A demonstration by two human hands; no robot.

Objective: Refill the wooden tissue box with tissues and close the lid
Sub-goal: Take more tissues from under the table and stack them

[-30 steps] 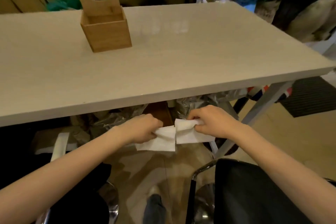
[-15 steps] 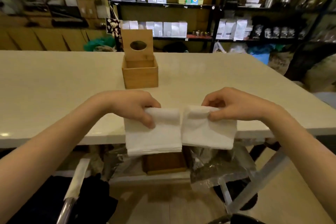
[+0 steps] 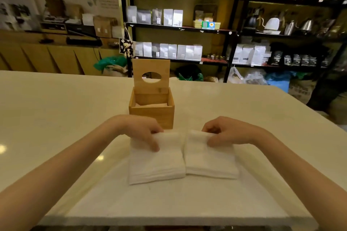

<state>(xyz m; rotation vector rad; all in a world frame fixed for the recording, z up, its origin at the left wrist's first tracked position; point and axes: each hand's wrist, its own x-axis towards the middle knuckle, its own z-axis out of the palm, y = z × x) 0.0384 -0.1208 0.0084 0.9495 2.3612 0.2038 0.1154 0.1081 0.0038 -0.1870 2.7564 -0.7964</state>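
1. One pale table (image 3: pixel 56 118) fills most of the view and lies under both hands, running from the near edge below the forearms to the far edge beyond them.
2. Beyond the table, well behind the hands, dark shelves (image 3: pixel 180 28) hold rows of light pouches and some kettles; these play no part in the task.
3. Two stacks of white folded tissues sit side by side, their inner edges touching. The left tissue stack (image 3: pixel 156 165) hangs from the left hand, and the right tissue stack (image 3: pixel 210 161) hangs from the right hand. Their lower edges seem to be at or just above the tabletop; whether they rest on it is unclear.
4. Just beyond the left hand stands the wooden tissue box (image 3: pixel 152 113), open at the top. Some pale paper shows low inside it; how much is hard to tell.
5. Its lid (image 3: pixel 151 76), with an oval hole, stands upright at the far side of the box.
6. The left hand (image 3: pixel 142 129) is closed, pinching the top edge of its stack between thumb and fingers.
7. The right hand (image 3: pixel 227 131) is closed the same way on its stack.
8. Judged progress: early. Tissues are in hand but not in the box; loading them and lowering the lid remain.
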